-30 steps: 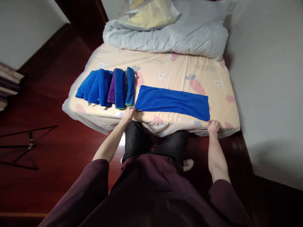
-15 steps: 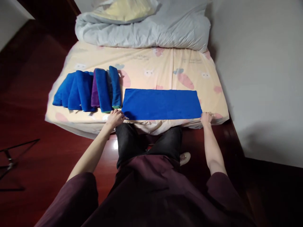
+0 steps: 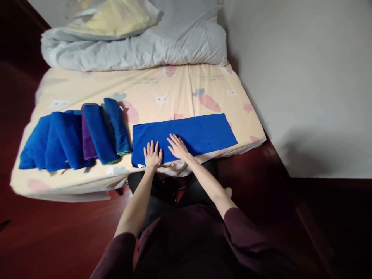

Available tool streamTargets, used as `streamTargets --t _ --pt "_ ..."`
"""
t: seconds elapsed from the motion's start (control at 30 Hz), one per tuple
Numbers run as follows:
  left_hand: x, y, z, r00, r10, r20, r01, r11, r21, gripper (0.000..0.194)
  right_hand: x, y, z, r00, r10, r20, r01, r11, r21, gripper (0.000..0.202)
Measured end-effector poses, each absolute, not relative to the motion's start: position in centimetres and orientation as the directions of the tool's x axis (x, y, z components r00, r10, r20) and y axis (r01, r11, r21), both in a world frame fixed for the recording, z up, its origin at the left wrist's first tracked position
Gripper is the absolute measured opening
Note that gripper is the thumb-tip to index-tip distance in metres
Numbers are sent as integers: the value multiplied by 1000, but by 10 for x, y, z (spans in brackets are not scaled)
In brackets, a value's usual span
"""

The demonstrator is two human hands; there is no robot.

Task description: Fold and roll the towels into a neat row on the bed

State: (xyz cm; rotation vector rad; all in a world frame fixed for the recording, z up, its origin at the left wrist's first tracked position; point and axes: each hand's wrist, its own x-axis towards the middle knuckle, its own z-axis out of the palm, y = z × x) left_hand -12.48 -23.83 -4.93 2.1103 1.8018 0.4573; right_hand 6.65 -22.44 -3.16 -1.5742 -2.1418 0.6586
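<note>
A long blue cloth lies flat across the front part of the bed, its long side running left to right. On its left part rests my left hand, palm down with the fingers spread, near a small white tag. My right hand also lies flat on the cloth, just to the right of the left one, fingers stretched out. Neither hand grips anything. Beside the cloth's left end is a row of several rolled or folded cloths, mostly blue, with a purple one among them.
The bed has a cream sheet with carrot and rabbit prints. A bunched pale quilt with a yellow item lies at its far end. A white wall stands on the right, above a dark red floor.
Both hands have let go of the cloth's near corners and moved inward onto its surface, the right one travelling far left. The view has turned, and the cloth now appears slightly slanted.
</note>
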Motion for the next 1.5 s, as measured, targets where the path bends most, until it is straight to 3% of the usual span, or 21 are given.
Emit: streamTargets --t 0.17,0.37,0.5,0.6,0.83,1.0,1.1,1.23,1.33,1.43,1.5 --pt "-138 -247 -62 177 981 76 886 -193 422 70 116 -229 -53 -283 959 14 802 245 -544 60" --pt "-135 -246 -60 168 982 89 894 -190 406 70 256 -241 -46 147 989 -19 872 -139 -469 62" --pt "-133 -247 -58 154 985 73 905 -170 391 71 314 -254 -46 433 901 23 846 -397 -355 63" --pt "-133 -245 -59 135 989 62 915 -149 375 69 324 -255 -51 530 846 53 824 -500 -266 64" --pt "-114 -232 -57 126 992 9 921 -121 370 69 320 -247 -64 545 832 100 830 -519 -205 64" --pt "-36 -209 -58 404 912 68 820 -394 414 67 319 -246 -62 539 834 116 833 -508 -220 65" --pt "-10 -188 -65 467 881 74 785 -452 423 64 319 -246 -63 536 834 131 836 -502 -224 64" --pt "-57 -152 -71 335 942 19 868 -316 384 66 323 -245 -71 531 831 166 841 -494 -220 64" --pt "-124 -125 -69 127 991 33 927 -130 351 68 326 -244 -77 523 833 180 847 -484 -221 64" --pt "-176 -103 -68 -55 997 46 934 35 356 69 327 -243 -80 525 833 171 845 -488 -219 64" --pt "-194 -93 -69 -91 995 45 923 67 379 68 326 -242 -80 531 833 156 842 -500 -201 64"
